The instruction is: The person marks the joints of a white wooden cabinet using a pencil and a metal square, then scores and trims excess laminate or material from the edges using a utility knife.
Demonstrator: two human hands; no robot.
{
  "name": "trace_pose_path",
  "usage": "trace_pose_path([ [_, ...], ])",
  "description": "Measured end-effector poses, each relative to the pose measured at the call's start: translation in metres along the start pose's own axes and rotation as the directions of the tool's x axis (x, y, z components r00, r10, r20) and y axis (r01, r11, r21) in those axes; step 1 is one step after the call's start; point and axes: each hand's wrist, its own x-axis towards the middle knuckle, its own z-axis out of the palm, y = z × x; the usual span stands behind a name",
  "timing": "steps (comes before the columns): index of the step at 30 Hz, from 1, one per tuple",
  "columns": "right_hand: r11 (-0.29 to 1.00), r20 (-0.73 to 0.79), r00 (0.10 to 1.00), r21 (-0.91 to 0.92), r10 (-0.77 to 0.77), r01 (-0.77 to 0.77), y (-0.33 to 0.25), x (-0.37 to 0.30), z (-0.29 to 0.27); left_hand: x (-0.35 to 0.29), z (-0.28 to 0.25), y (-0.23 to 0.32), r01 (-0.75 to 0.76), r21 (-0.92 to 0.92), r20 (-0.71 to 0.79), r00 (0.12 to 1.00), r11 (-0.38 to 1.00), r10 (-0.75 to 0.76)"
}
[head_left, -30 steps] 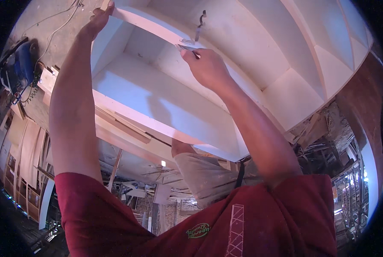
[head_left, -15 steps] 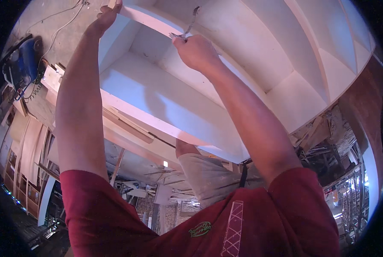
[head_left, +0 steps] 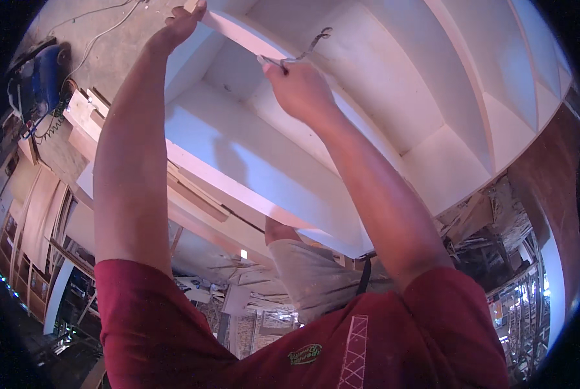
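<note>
Right hand [head_left: 301, 89] at twelve o'clock, fingers clamped on thin curled strip [head_left: 313, 45], left hand [head_left: 184, 26] at eleven o'clock, against white rail [head_left: 244, 35], finger closure indeterminable from here

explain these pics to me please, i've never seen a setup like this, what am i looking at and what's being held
There is no machine here, just a person's two bare hands. One wide fisheye camera on the head takes every picture, looking down, so straight edges bend near the rim. The large white unit is divided into compartments. The left hand is at the far end of one panel edge. The right hand pinches a thin tool at that edge; its exact kind is unclear. A dark curled strip shows beyond the hand. Wooden strips lie alongside the unit, and a blue machine stands at left.
</note>
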Motion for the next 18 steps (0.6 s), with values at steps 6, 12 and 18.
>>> trace_pose_path([
  [6,1.000,0.016,0.999,-0.004,0.028,-0.028,0.004,0.003,-0.002,-0.030,0.000,0.033,-0.027,-0.012,0.062,0.998,1.000,0.028],
  [12,0.996,0.059,0.994,-0.017,0.088,-0.088,-0.020,0.033,0.004,-0.030,-0.001,0.030,-0.015,-0.005,0.047,0.999,1.000,0.015],
  [18,0.994,-0.026,0.996,0.078,0.082,-0.080,-0.032,0.033,0.009,-0.044,0.005,0.046,-0.054,0.060,-0.005,0.999,0.997,0.054],
])
